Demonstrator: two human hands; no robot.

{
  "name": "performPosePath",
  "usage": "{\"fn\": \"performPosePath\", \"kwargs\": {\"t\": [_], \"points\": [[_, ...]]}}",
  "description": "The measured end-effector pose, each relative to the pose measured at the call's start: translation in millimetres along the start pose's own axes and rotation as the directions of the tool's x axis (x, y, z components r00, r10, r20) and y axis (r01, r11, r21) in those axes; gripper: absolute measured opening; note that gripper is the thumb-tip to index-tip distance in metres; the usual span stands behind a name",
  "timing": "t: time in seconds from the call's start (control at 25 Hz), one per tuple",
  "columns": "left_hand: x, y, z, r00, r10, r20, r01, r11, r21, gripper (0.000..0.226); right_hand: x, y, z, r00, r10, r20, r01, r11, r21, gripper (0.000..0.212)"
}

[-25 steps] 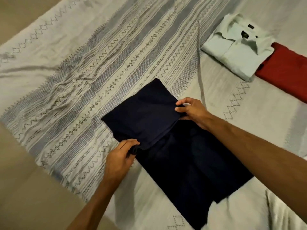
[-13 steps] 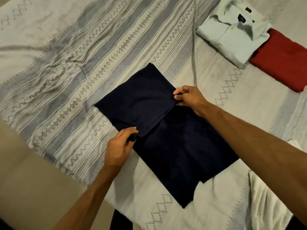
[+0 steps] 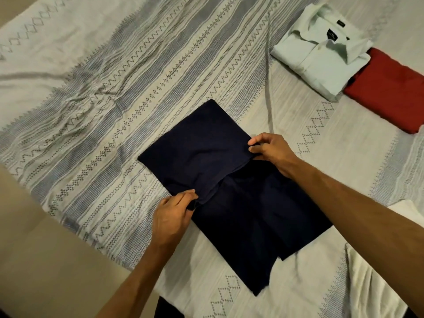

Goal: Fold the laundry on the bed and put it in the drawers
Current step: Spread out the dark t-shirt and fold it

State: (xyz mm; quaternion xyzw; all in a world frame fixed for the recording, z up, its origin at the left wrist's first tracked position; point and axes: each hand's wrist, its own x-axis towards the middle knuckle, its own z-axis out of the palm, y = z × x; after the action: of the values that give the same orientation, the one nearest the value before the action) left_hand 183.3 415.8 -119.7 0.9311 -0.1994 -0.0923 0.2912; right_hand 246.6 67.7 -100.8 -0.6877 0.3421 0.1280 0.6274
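A navy garment (image 3: 247, 216) lies on the patterned bedspread (image 3: 137, 92), its far part folded over toward me. My left hand (image 3: 174, 214) pinches the near-left corner of that folded flap. At the flap's right corner my right hand (image 3: 273, 152) pinches the cloth between thumb and fingers. A folded pale green collared shirt (image 3: 321, 56) lies at the far right, with a folded red garment (image 3: 390, 90) beside it.
White cloth (image 3: 376, 283) lies at the bed's lower right. The bed's edge runs diagonally at the left, with beige floor (image 3: 46, 260) below it. A dark item (image 3: 169, 308) shows at the bottom edge.
Both hands have kept their pinch on the folded flap and drawn it slightly toward me. The view has shifted a little over the bed.
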Motion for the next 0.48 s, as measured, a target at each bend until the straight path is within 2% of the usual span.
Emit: {"fn": "performPosePath", "kwargs": {"t": [0.16,0.32,0.4,0.48], "points": [[-4,-7,-3,0.998,-0.059,0.016,0.060,0.996,-0.073,0.030,-3,-5,0,0.999,-0.024,-0.028,0.023,0.999,-0.031,0.015],[-7,-4,-13,0.996,-0.085,-0.024,0.076,0.967,-0.241,0.032,-6,-13,-2,1.000,0.011,-0.029,-0.007,0.990,0.138,0.017],[-7,-3,-16,0.998,-0.059,-0.033,0.051,0.977,-0.209,0.032,-8,-14,-5,0.999,0.032,-0.013,-0.029,0.980,0.197,0.019],[-9,-5,-15,1.000,-0.012,-0.026,0.010,0.997,-0.070,0.032,-10,-10,-6,0.999,0.039,-0.004,-0.038,0.985,0.169,0.019]]}}
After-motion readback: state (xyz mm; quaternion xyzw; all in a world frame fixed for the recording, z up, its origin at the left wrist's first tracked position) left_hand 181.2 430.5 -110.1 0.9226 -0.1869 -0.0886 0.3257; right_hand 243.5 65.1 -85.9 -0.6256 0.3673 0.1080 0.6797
